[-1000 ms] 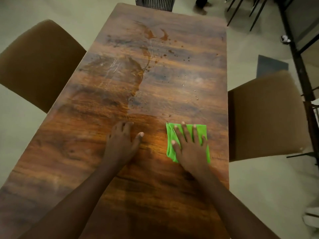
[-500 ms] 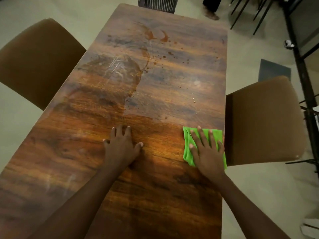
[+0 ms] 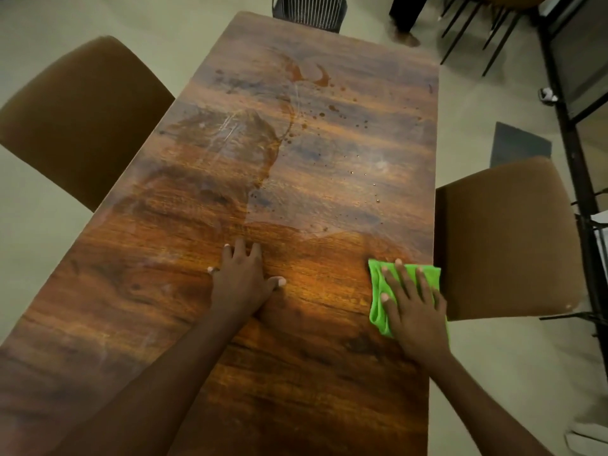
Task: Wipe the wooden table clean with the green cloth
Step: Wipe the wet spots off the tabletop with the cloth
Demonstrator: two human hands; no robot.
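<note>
The long wooden table (image 3: pixel 329 166) runs away from me, with brown spill marks and droplets (image 3: pixel 306 80) on its far half and a dull wet smear (image 3: pixel 230 143) at the middle left. My right hand (image 3: pixel 413 306) lies flat with spread fingers on the folded green cloth (image 3: pixel 378 291), pressing it onto the table at the right edge. My left hand (image 3: pixel 243 279) rests flat on the bare wood in the middle, fingers spread, holding nothing.
A brown padded chair (image 3: pixel 82 116) stands at the table's left side and another (image 3: pixel 506 238) at its right, close to the cloth. A dark slatted chair (image 3: pixel 309 9) is at the far end. A black metal frame (image 3: pixel 572 143) runs along the right; someone's legs (image 3: pixel 403 18) stand beyond.
My right hand has slid the green cloth to the right, from near the table's middle to its right edge. My left hand has stayed in place.
</note>
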